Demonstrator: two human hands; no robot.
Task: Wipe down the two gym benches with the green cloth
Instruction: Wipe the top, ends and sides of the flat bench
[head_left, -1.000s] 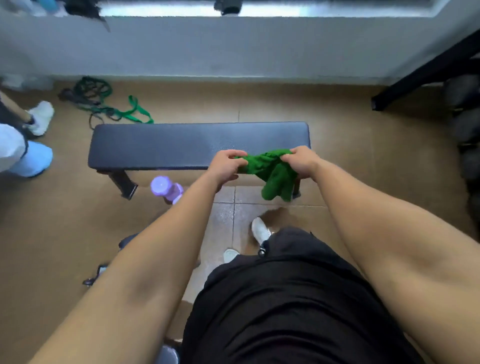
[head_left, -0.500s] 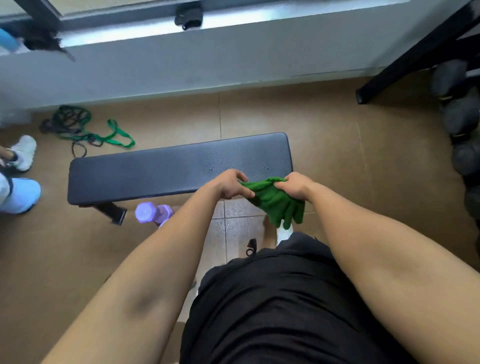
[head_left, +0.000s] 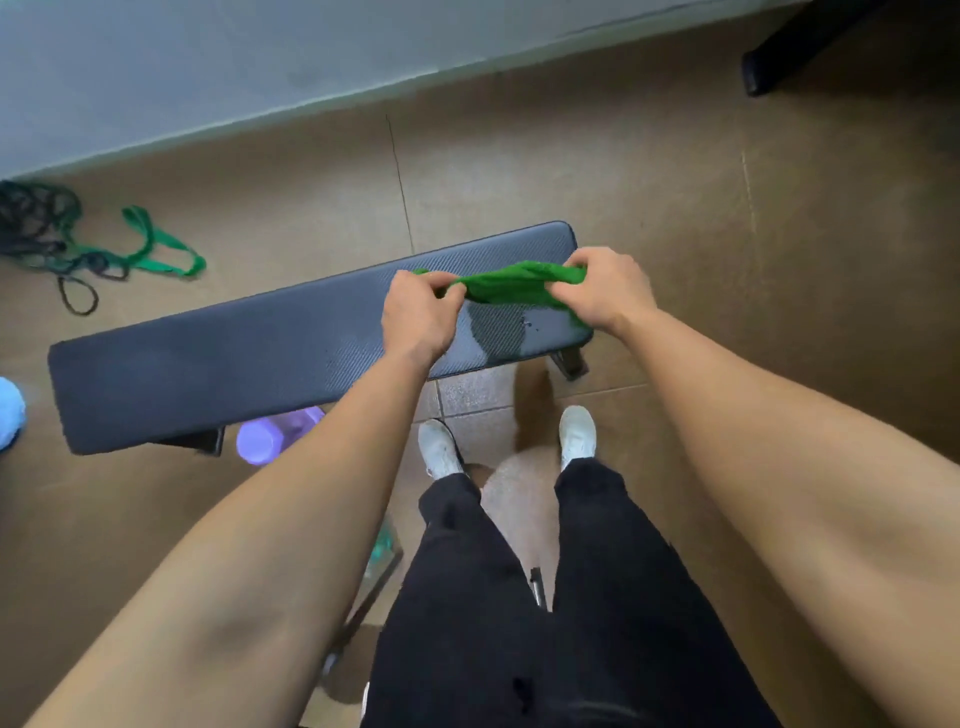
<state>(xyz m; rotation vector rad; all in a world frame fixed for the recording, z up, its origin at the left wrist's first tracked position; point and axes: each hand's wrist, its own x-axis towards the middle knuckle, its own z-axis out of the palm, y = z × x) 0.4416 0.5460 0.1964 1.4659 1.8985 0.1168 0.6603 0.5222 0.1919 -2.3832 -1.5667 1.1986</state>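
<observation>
At far left we see green bands (head_left: 156, 249) on the floor, then a purple bottle (head_left: 270, 439) beside the dark gym bench (head_left: 208, 364). Over the bench's right end, our left hand (head_left: 421, 312) pinches 1 end of the green cloth (head_left: 511, 286). Our right hand (head_left: 602, 291) grips the other end.

Dark padded bench (head_left: 208, 364) stands on the brown tile floor (head_left: 701, 218), its right end directly under the fingers (head_left: 448, 296), with a wet sheen (head_left: 498, 338) on the pad just beneath them. Far left of the fingers, green and black bands (head_left: 104, 249) lie tangled on the floor. Down-left of them, a purple object (head_left: 270, 436) sits at the bench's near edge.
</observation>
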